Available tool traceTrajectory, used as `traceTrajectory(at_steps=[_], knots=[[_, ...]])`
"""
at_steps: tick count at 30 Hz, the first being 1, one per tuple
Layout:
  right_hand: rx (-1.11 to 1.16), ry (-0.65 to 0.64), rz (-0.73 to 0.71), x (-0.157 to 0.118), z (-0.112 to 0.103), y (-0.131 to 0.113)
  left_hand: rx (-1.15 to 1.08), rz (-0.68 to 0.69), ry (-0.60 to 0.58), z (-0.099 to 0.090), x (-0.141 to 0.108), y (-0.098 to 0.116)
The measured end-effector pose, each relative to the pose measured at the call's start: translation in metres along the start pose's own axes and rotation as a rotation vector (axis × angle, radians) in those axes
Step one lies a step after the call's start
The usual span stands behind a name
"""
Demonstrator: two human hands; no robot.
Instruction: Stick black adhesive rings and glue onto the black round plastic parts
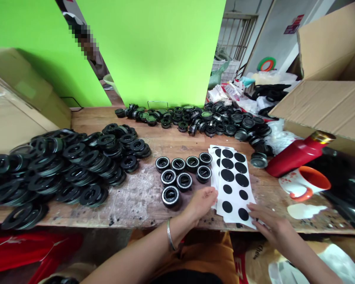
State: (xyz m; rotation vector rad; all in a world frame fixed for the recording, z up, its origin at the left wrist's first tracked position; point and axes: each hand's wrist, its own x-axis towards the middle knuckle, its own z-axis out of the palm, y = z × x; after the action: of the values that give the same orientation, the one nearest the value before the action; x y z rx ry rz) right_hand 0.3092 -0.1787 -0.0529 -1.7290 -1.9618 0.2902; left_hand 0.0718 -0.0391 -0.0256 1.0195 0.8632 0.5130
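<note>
A stack of white sheets with rows of black round stickers lies near the table's front edge, its sheets slightly fanned. My left hand rests against the left edge of the stack, fingers stretched towards it and not gripping. At the lower right edge, my right hand has its fingers apart, with fingertips touching the sheets. Left of the stack, several black ring-shaped parts with pale rims stand in a loose group, close to my left hand.
Piled black rings cover the table's left side. More black round parts line the back. A red bottle and a white-and-orange mug stand at right. Cardboard boxes flank the table, behind which rises a green panel.
</note>
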Motion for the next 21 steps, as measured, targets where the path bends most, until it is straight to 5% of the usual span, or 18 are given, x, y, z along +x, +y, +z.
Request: traceTrajectory(at_steps=[10,15,21], knots=[[-0.014,0.053,0.046,0.012,-0.003,-0.005,0.194,0.043,-0.044,0.014,0.02,0.001],[-0.04,0.053,0.082,0.013,0.005,-0.012,0.198,0.142,0.132,0.023,0.024,-0.005],[-0.206,-0.156,0.065,0.01,0.015,-0.028,0.01,0.018,0.121,0.015,0.014,-0.002]])
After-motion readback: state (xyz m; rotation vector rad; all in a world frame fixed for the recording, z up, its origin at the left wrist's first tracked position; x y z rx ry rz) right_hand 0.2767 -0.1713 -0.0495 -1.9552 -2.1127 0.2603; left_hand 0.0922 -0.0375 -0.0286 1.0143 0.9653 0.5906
